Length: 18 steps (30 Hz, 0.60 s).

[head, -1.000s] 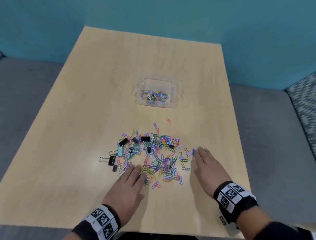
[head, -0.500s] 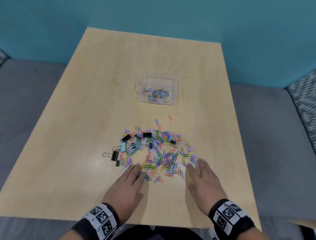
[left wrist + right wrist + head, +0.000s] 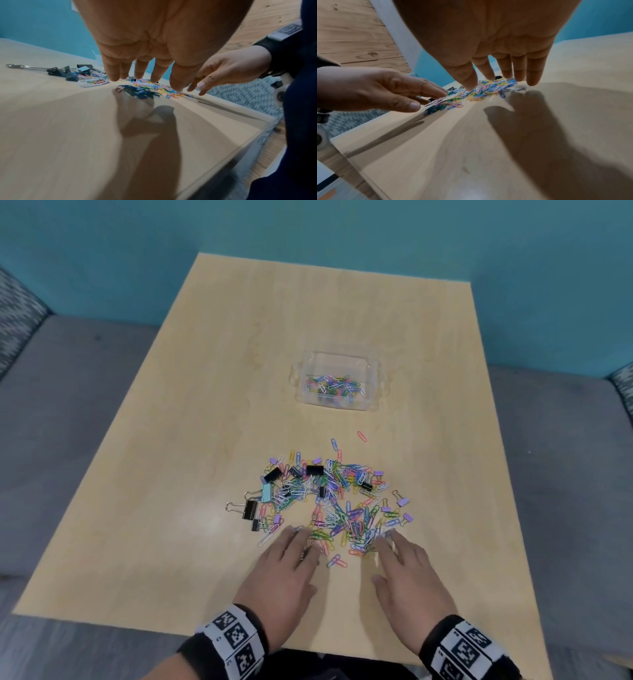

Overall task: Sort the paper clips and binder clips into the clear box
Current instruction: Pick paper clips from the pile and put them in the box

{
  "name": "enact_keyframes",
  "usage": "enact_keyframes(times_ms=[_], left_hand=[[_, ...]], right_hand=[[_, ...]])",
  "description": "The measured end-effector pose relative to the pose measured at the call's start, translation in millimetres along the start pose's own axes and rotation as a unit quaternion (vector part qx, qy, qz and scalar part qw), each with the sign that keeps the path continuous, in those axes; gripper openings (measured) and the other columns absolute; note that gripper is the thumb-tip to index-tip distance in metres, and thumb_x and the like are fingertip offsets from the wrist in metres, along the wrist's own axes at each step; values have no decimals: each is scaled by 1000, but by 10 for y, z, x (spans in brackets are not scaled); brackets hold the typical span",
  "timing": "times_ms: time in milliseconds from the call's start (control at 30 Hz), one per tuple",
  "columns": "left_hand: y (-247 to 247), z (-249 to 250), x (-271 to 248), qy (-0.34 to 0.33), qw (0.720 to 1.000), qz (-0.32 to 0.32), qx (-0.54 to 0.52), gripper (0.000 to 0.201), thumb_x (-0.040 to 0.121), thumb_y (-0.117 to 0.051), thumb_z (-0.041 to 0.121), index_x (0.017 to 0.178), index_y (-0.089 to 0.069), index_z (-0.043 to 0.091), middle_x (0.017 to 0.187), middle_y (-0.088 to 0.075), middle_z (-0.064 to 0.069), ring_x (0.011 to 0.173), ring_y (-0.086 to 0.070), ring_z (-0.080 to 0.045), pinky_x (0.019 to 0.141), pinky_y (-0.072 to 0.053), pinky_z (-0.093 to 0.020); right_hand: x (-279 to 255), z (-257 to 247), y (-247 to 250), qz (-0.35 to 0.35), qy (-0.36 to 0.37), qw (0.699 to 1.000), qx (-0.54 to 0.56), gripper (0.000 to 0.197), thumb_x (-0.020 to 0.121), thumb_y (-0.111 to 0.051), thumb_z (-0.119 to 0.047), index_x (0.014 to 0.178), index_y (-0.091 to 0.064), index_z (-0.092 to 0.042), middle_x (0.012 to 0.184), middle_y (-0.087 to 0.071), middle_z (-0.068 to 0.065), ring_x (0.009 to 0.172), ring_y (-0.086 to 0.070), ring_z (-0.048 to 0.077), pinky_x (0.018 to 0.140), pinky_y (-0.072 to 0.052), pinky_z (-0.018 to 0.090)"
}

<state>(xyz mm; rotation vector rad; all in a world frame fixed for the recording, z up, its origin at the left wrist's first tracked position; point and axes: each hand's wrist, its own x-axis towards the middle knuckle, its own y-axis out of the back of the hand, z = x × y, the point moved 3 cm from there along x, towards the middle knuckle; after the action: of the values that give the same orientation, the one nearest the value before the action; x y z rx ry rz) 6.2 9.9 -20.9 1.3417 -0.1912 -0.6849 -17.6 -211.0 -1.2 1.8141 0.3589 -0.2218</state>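
At the near edge of the pile, the left hand (image 3: 281, 573) and right hand (image 3: 409, 571) lie palm-down with fingers (image 3: 113, 73) straight and released, grasping nothing, tips touching the paper clips (image 3: 342, 515). Black binder clips (image 3: 274, 474) sit on the pile's left. Farther up the table (image 3: 205, 405) stands the clear box (image 3: 337, 361), holding some clips.
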Motion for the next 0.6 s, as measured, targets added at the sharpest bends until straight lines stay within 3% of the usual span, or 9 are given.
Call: enact_keyframes(times_ms=[100, 200, 267, 367, 467, 533, 600], left_hand=[[-23, -11, -5, 6, 1000, -8, -11, 58, 82, -48, 40, 133, -42, 13, 143, -41, -17, 135, -34, -35, 102, -42, -46], [24, 53, 88, -28, 999, 12, -11, 62, 73, -66, 37, 127, -50, 12, 135, -50, -15, 125, -48, -33, 97, -48, -43], [79, 36, 172, -2, 999, 30, -30, 68, 69, -73, 33, 129, -47, 14, 134, -50, -13, 119, -51, -32, 94, -49, -42], [144, -25, 304, 57, 997, 24, -46, 73, 73, -71, 33, 136, -39, 17, 135, -44, -9, 114, -44, -31, 99, -42, -42], [207, -10, 474, 61, 996, 19, -58, 74, 76, -69, 32, 140, -33, 19, 134, -42, -7, 112, -37, -29, 97, -40, -40], [252, 1, 589, 68, 995, 9, -78, 71, 81, -65, 31, 142, -29, 21, 136, -38, -6, 115, -35, -29, 96, -40, -39], [282, 2, 696, 75, 993, 8, -89, 64, 84, -59, 25, 141, -30, 24, 132, -36, -5, 112, -34, -27, 94, -40, -37]], right_hand=[[35, -67, 4, -13, 4, 1000, -17, 58, 80, -60, -30, 134, -44, -17, 133, -48, 7, 111, -47, 29, 87, -50, 40], [117, -258, -30, -19, 83, 996, -16, 58, 82, -55, -30, 137, -39, -19, 135, -44, 3, 113, -44, 27, 90, -48, 39], [168, -300, 11, -7, 87, 996, -9, 58, 83, -56, -28, 137, -39, -19, 134, -45, 4, 114, -45, 27, 90, -49, 38], [224, -271, 80, -15, 24, 1000, -2, 68, 81, -62, -31, 141, -33, -21, 136, -43, 6, 112, -45, 29, 88, -49, 38], [383, -293, 58, -38, 3, 999, -6, 78, 84, -61, -41, 148, -19, -25, 144, -32, 8, 117, -38, 32, 90, -47, 41], [539, -373, 62, -28, 12, 999, -12, 76, 85, -61, -42, 147, -22, -24, 142, -33, 10, 115, -39, 34, 88, -48, 43], [699, -448, 66, -30, 19, 999, -21, 66, 86, -60, -31, 144, -29, -21, 138, -36, 11, 113, -38, 34, 88, -47, 42]])
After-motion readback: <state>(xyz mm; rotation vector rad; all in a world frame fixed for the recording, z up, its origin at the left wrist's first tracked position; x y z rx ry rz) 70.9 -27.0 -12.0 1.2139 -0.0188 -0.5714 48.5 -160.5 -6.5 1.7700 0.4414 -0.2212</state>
